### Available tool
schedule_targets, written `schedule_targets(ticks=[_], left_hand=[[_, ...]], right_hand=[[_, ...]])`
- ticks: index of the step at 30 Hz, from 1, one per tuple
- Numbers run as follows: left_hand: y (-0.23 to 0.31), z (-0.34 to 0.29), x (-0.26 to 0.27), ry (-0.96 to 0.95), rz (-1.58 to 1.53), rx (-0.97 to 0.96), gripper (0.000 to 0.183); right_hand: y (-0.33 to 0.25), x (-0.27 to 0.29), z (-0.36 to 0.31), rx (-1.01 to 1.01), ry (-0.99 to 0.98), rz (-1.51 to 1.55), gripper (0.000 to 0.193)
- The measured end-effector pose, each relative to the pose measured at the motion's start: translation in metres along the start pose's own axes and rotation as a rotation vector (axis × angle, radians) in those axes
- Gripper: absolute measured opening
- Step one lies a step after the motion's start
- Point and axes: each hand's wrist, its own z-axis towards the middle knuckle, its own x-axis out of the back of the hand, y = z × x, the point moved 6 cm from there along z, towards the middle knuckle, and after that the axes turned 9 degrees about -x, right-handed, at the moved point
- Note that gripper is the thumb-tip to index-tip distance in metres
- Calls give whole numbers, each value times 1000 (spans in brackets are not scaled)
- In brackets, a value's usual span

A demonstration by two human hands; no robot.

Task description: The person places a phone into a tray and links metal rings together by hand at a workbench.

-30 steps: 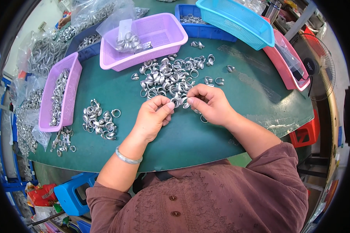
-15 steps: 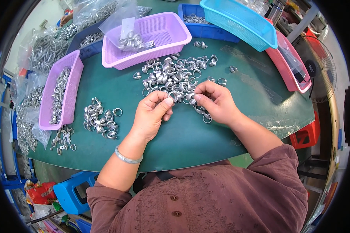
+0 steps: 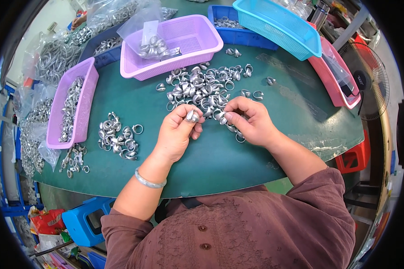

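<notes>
A silver-coloured metal ring [image 3: 192, 116] sits between the thumb and fingers of my left hand [image 3: 175, 130], its broad polished face turned up. At the near edge of a large pile of similar rings [image 3: 197, 87], my right hand [image 3: 252, 121] is closed with thumb and forefinger on another ring [image 3: 221, 117]. Its lower fingers are curled and partly hidden. To the left of my left hand lies a smaller heap of rings [image 3: 117, 139], apart from the large pile.
A lilac basket [image 3: 177, 69] holding a bag of rings stands behind the pile. Another lilac basket [image 3: 86, 107] with metal parts is at left. Blue [image 3: 278, 29] and pink [image 3: 327, 76] baskets line the far right. A fan [image 3: 370, 80] stands beyond the green table [image 3: 238, 166].
The ring in my left hand has turned, so its broad face shows instead of its open hoop. My right hand has shifted slightly toward the near edge of the pile, fingers still pinched.
</notes>
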Motion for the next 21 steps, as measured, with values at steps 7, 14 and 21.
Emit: schedule_targets(ticks=[7, 14, 21], left_hand=[[-1, 0, 3, 48, 26, 45, 12], [1, -2, -2, 22, -191, 153, 21], [-4, -5, -9, -97, -272, 247, 27]], right_hand=[[14, -2, 0, -87, -26, 122, 6], [15, -6, 0, -238, -55, 317, 7], [-18, -7, -3, 366, -7, -223, 13]])
